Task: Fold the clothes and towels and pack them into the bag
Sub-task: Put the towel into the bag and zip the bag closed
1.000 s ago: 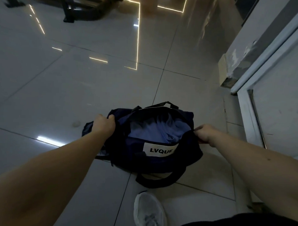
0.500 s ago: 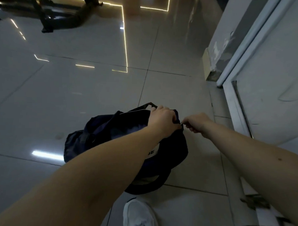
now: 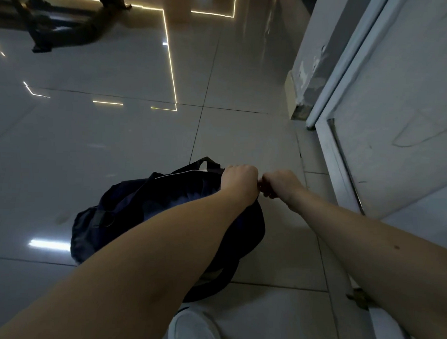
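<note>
Glossy tile floor [image 3: 116,153], slumped fabric bag [image 3: 122,204]

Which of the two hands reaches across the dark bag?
The left hand, its forearm crossing over the bag to grip its end; the right hand is curled beside the bag, over floor.

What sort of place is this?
Probably an indoor hall or lobby: large glossy floor tiles mirroring ceiling light strips, a white door frame on the right, a dark bag on the floor.
</note>
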`<state>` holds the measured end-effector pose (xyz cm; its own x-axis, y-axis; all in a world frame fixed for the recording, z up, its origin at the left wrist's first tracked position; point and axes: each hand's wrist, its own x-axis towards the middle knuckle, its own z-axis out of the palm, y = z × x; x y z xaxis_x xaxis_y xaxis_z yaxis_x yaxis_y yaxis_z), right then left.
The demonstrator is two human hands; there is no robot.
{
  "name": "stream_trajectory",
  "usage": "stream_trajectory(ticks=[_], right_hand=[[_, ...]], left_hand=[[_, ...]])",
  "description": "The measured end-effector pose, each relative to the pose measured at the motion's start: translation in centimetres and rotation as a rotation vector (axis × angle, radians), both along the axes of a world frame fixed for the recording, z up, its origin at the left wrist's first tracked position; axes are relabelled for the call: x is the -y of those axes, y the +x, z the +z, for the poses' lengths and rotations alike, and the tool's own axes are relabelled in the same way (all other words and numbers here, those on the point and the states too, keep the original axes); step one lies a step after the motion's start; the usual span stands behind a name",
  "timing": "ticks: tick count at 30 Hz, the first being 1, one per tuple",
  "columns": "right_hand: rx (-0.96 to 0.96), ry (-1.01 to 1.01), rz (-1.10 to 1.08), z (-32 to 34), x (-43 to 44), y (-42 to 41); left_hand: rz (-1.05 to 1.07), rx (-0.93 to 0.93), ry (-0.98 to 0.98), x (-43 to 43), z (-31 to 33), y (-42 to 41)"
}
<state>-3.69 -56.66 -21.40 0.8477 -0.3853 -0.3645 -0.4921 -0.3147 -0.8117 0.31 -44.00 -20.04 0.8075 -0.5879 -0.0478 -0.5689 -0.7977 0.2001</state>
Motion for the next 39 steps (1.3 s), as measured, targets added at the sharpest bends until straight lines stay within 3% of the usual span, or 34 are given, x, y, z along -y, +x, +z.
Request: stream_trajectory(ticks=[5, 11, 17, 21, 25, 33, 39], right_hand=[[0.020, 0.163, -0.009, -1.6, 0.3, -0.3], [0.065, -0.206, 0.309, -3.2, 1.1, -0.7], [0.132, -0.514, 0.327, -4.0, 0.5, -0.7], [0.176, -0.577, 0.350, -3.8, 0.0, -0.9], [0.288, -0.460, 0.380, -4.0, -0.2, -0.9], [0.156, -0.540, 0.277, -5.5, -0.6, -0.9], [0.070, -0.644, 0.360, -6.3, 0.2, -1.0]], left_hand=[[0.048, -0.065, 0.001, 0.6, 0.8, -0.3], [0.135, -0.138, -0.073, 0.4, 0.7, 0.3], [0.201, -0.181, -0.133, 0.5, 0.3, 0.3], [0.230, -0.202, -0.176, 0.5, 0.2, 0.4], [0.251, -0.247, -0.205, 0.4, 0.3, 0.7], [0.302, -0.233, -0.243, 0.2, 0.2, 0.7], [0.462, -0.221, -0.331, -2.9, 0.0, 0.6]])
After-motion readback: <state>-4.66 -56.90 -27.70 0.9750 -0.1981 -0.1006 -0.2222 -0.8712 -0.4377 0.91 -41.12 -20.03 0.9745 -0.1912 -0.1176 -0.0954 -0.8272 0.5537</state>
